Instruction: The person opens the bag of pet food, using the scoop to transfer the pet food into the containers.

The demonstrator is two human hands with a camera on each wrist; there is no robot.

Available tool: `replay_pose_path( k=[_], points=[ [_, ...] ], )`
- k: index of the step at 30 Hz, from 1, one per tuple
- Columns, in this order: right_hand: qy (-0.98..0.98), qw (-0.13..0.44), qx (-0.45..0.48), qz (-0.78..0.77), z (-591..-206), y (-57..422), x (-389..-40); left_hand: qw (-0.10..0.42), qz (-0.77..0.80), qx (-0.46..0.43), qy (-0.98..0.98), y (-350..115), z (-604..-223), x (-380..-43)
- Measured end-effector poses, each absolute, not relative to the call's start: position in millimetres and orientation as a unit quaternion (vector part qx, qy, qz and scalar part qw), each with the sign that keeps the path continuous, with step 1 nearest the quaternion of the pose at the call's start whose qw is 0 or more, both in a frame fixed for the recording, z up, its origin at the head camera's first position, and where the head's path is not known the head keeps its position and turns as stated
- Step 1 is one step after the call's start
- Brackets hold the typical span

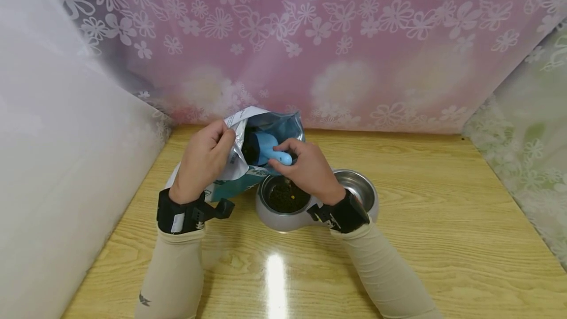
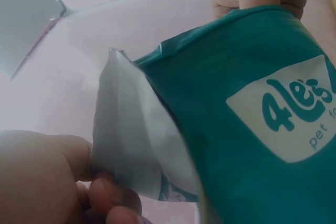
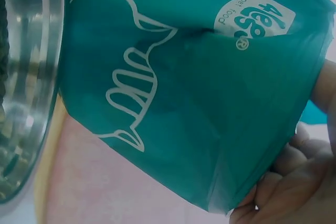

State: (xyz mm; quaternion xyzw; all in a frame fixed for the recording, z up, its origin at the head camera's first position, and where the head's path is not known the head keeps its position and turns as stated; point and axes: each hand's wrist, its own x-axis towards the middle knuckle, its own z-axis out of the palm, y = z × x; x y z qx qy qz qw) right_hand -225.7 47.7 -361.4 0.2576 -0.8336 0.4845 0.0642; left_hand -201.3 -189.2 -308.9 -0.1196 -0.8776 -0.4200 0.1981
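In the head view my left hand (image 1: 204,158) pinches the rim of a teal and silver pet food bag (image 1: 239,184), whose mouth gapes toward me. My right hand (image 1: 308,167) grips the short handle of a light blue scoop (image 1: 267,145), its cup inside the bag mouth beside dark food. The left wrist view shows the pale bag edge between thumb and fingers of the left hand (image 2: 47,174). From the right wrist, the bag's printed teal front (image 3: 189,87) covers most of the scoop, and the right hand (image 3: 294,184) is at the bag's edge.
Below the bag stands a double pet bowl (image 1: 283,223) with steel insides. Its left basin holds dark greenish food (image 1: 288,198); the right basin (image 1: 356,188) is partly behind my right wrist. The wooden table (image 1: 443,220) meets a pink flowered cloth (image 1: 332,63) behind and pale walls at the sides.
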Motion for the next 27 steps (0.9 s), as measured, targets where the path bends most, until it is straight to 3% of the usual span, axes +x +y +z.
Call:
replay_pose_path(
  k=[11, 27],
  points=[
    [-0.826, 0.03, 0.218, 0.519, -360.7, 52.7, -229.2, 0.189, -0.418, -0.126, -0.88, -186.4, -309.1, -198.8],
    [-0.814, 0.035, 0.193, 0.546, -363.7, 52.8, -230.4, 0.182, -0.414, -0.116, -0.884, -186.2, -308.5, -195.8]
  ],
)
